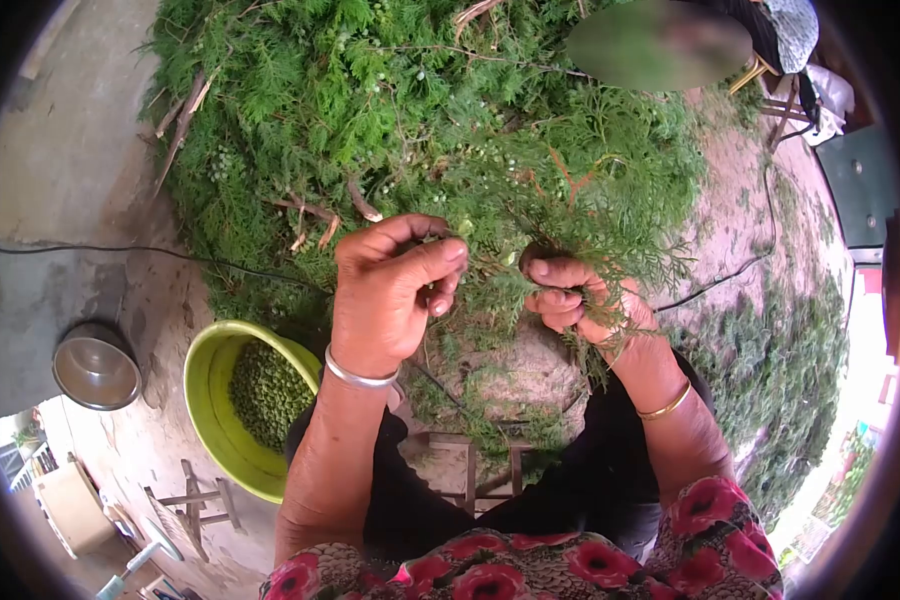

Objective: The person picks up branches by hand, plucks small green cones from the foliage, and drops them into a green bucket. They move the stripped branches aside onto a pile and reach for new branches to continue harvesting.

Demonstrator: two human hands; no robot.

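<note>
My right hand [580, 295] is closed around a leafy evergreen branch [620, 215], whose flat green sprays fan out above and past the fingers. Just left of it, my left hand [395, 280] has its thumb and fingers pressed together in a pinch. A small pale green bit shows by the left fingertips, and I cannot tell if it is in their grip. Below the left hand stands a yellow-green bucket [202, 400], partly filled with small round green cones [270, 395]. Behind both hands lies a large heap of cut evergreen branches [350, 110].
A steel bowl [97, 367] sits on the ground at the left. A black cable [120, 248] runs across the ground and under the heap. More green clippings [770, 370] cover the right side. A small wooden stool [195, 505] stands lower left. Someone's patterned clothing shows at top right.
</note>
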